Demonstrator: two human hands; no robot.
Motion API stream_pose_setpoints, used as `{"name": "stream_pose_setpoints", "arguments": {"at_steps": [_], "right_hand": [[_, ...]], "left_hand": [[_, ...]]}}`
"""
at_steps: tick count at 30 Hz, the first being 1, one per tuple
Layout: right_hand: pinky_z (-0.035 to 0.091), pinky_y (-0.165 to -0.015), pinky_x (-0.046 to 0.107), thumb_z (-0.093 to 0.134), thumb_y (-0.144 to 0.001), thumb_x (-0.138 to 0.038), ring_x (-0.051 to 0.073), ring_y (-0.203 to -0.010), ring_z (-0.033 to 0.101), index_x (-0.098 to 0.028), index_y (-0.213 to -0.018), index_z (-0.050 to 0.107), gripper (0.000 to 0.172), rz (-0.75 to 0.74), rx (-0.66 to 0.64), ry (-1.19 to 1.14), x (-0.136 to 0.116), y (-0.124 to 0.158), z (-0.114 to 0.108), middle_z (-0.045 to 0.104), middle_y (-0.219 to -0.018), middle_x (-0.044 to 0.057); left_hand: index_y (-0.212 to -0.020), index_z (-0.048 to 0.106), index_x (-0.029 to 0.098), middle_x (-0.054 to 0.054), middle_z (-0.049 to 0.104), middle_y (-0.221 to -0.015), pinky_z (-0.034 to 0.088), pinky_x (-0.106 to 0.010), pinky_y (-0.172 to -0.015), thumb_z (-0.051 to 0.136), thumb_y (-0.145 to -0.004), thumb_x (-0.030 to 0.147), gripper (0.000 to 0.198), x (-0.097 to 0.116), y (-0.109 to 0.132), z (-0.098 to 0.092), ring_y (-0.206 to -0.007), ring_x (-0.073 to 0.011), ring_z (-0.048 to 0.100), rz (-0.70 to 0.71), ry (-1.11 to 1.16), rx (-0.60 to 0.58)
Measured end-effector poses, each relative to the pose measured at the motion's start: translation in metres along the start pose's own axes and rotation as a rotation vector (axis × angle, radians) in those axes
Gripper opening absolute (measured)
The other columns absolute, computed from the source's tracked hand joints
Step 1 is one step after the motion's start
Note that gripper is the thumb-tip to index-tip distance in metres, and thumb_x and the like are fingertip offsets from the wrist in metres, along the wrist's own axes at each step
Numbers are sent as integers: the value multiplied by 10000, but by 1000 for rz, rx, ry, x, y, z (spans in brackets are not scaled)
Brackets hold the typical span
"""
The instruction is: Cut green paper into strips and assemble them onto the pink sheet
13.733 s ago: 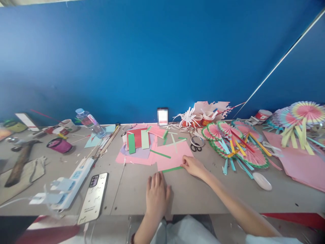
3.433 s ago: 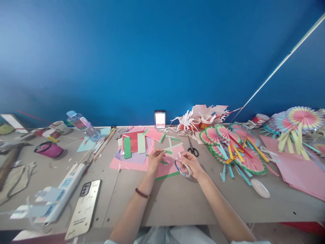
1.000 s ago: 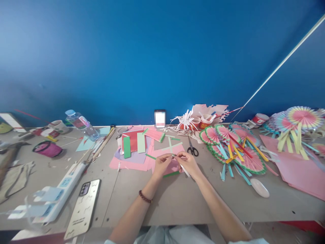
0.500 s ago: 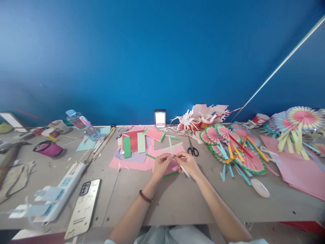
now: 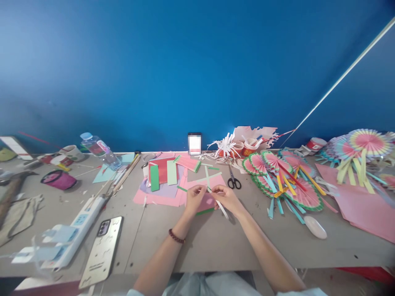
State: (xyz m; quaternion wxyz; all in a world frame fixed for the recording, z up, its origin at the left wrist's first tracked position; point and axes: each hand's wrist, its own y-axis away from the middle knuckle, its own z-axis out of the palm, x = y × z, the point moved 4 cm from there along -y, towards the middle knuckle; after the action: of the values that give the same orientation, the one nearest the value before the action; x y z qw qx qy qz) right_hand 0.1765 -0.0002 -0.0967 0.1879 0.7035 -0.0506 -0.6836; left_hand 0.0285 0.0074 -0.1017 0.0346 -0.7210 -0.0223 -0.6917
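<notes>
Right hand [image 5: 227,200] pinches narrow white strip [image 5: 222,209]; left hand [image 5: 195,199], grip unclear. One o'clock: blurred-lettered red cup [image 5: 247,151] holding pale strips [image 5: 253,142].

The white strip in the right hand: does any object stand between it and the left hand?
Nothing visible does. The white strip extends from the right hand, and the left hand is close beside it; the pink paper lies beneath, and the scissors lie off to the right.

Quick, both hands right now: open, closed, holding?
Left hand: fingertips closed together; can't tell whether they hold anything.
Right hand: closed, holding the white strip.
</notes>
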Motion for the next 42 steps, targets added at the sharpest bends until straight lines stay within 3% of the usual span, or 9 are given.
{"name": "stream_pose_setpoints", "arguments": {"at_steps": [11,19,35,42], "right_hand": [[447,-445,201,716,-697,-460,114,-405,577,-185,-735,585,307,-23,36,9,-3,6,-2,592,-456,-39],[437,-412,196,743,-652,-501,106,-383,561,-202,-746,560,363,-41,29,-65,-5,6,-2,587,-473,-59],[434,-391,208,735,-682,-491,135,-398,598,-200,-767,598,333,-75,62,38,7,-3,-6,589,-485,-53],[454,-382,208,766,-650,-491,136,-409,600,-201,-721,594,345,-38,82,47,3,-1,-6,570,-468,-63]], "left_hand": [[-595,666,179,-35,639,-611,435,-291,-591,702,-734,528,377,-1,0,-1,-607,-166,548,-29,75,12],[-598,679,151,-14,582,-550,418,-269,-574,757,-653,578,437,8,5,10,-565,-132,501,-110,223,-119],[-549,674,162,-17,602,-537,404,-269,-561,758,-659,442,312,-9,1,4,-548,-142,521,-133,90,6],[-566,684,153,-46,649,-586,410,-278,-563,734,-666,510,374,-8,1,5,-538,-134,505,-166,160,-50]]}}
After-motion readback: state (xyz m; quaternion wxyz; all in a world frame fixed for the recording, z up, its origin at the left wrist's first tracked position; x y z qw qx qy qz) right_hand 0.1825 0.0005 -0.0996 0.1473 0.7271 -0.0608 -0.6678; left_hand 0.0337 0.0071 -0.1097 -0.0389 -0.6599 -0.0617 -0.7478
